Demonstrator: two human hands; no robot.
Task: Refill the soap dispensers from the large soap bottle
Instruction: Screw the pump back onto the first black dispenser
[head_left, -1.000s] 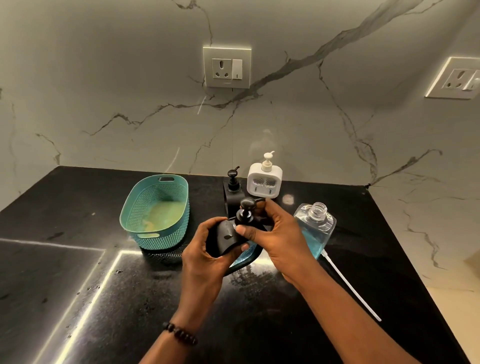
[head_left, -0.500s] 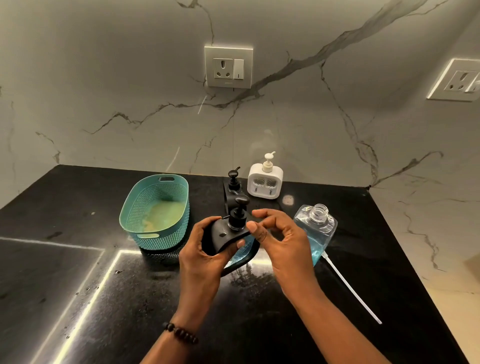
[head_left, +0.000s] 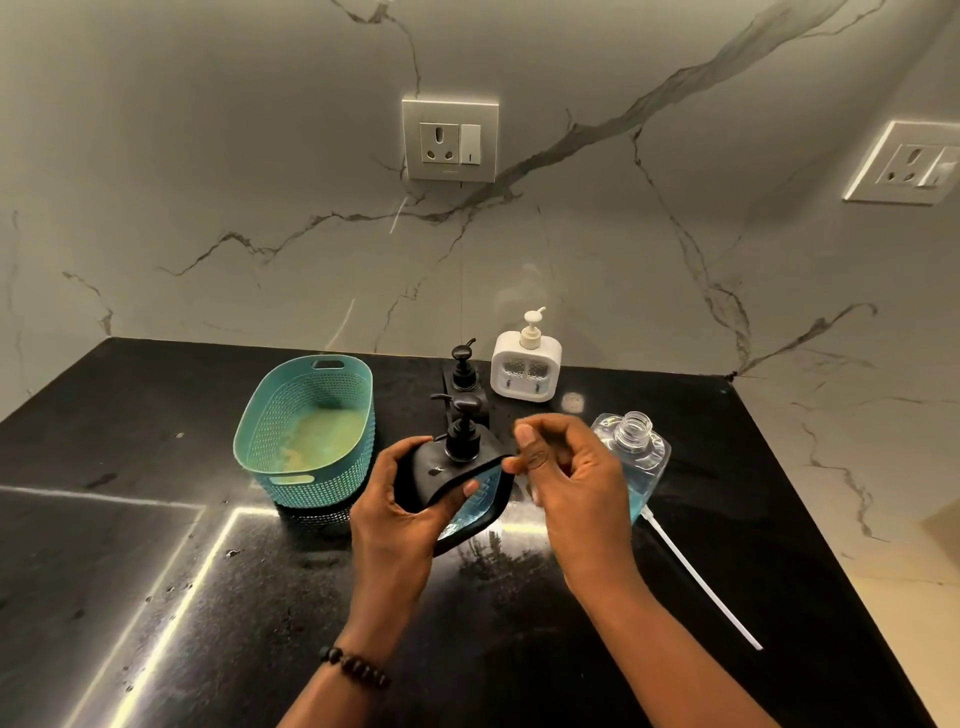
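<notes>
Head view: black dispenser (head_left: 457, 480) clasped in left hand (head_left: 400, 512), tilted, pump (head_left: 464, 434) seated. Right hand (head_left: 566, 467) just beside it, fingers loosely curled, holding nothing. Open soap bottle (head_left: 631, 457) behind right hand. Judged capping step; next, set down upright.

No readable text anywhere. Wall socket (head_left: 450, 140) has a tiny mark under the holes, too small to read.
</notes>
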